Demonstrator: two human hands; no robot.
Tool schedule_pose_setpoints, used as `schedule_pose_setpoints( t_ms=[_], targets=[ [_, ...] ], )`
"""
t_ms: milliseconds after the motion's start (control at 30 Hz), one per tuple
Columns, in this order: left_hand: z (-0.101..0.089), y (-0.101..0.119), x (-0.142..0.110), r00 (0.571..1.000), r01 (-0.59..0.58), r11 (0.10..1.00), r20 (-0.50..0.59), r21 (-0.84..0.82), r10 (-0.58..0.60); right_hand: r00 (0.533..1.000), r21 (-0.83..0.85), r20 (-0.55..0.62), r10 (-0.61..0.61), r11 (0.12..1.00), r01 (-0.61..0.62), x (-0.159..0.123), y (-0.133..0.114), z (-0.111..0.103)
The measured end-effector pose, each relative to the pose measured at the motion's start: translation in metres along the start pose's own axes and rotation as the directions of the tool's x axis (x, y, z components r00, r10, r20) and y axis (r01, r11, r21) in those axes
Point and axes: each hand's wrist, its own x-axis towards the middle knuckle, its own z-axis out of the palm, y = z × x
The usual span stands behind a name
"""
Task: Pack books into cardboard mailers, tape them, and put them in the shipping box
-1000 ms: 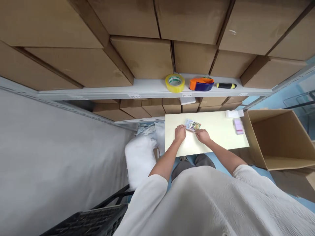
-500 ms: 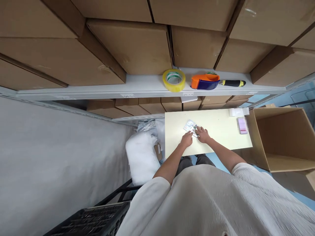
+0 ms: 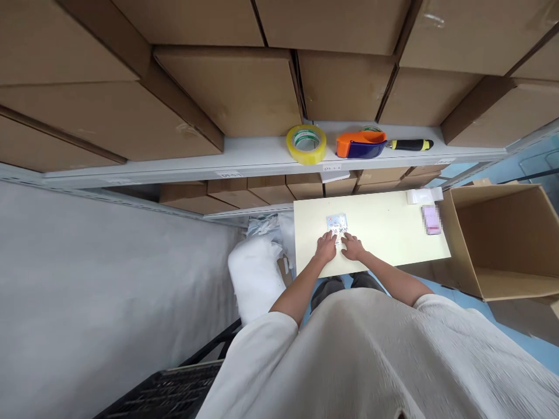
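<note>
A small flat sheet or packet [image 3: 337, 222], light blue with small printed figures, lies on the pale yellow tabletop [image 3: 388, 233]. My left hand [image 3: 326, 247] grips its lower left edge, fingers bent and thumb pointing inward. On the opposite side, my right hand [image 3: 353, 247] holds the lower right edge with curled fingers. The upper part of the sheet shows between and beyond both hands; its lower corners are partly covered by fingers. Its exact kind is too small to make out.
On the shelf stand a yellow tape roll [image 3: 306, 144], an orange-and-blue tape dispenser [image 3: 361, 144] and a black-and-yellow handle [image 3: 411, 145]. A pink pack [image 3: 431, 219] lies at the table's right. An open carton [image 3: 509, 233] stands beyond; white wrapping [image 3: 255, 279] is left.
The sheet has turned from slanted to nearly upright and come slightly toward me. Both hands have shifted to its lower left and right edges. The camera view has tilted a little.
</note>
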Motion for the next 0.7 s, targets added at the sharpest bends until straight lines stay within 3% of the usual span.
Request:
schedule_pose_setpoints(
  t_ms=[100, 200, 333, 500, 700],
  targets=[
    [0.003, 0.002, -0.007, 0.999, -0.043, 0.999, 0.015, -0.01, 0.043, 0.987, 0.22, -0.144, 0.076, 0.975, -0.043, 0.006, 0.003, 0.0],
    [0.004, 0.003, -0.009, 0.998, -0.034, 0.999, 0.049, -0.012, 0.034, 0.96, 0.466, -0.217, 0.176, 0.883, -0.056, 0.01, 0.006, -0.002],
    [0.004, 0.002, -0.008, 0.996, -0.022, 0.999, 0.088, -0.028, 0.024, 0.936, 0.671, -0.154, 0.316, 0.729, -0.135, 0.012, 0.006, -0.002],
    [0.004, 0.0, -0.009, 0.993, -0.024, 0.999, 0.113, -0.046, 0.029, 0.926, 0.732, -0.097, 0.365, 0.657, -0.182, 0.014, 0.003, -0.005],
    [0.006, -0.002, -0.013, 0.995, -0.01, 0.997, 0.103, -0.075, 0.017, 0.903, 0.84, -0.019, 0.429, 0.496, -0.218, 0.017, 0.0, -0.007]
  ],
)
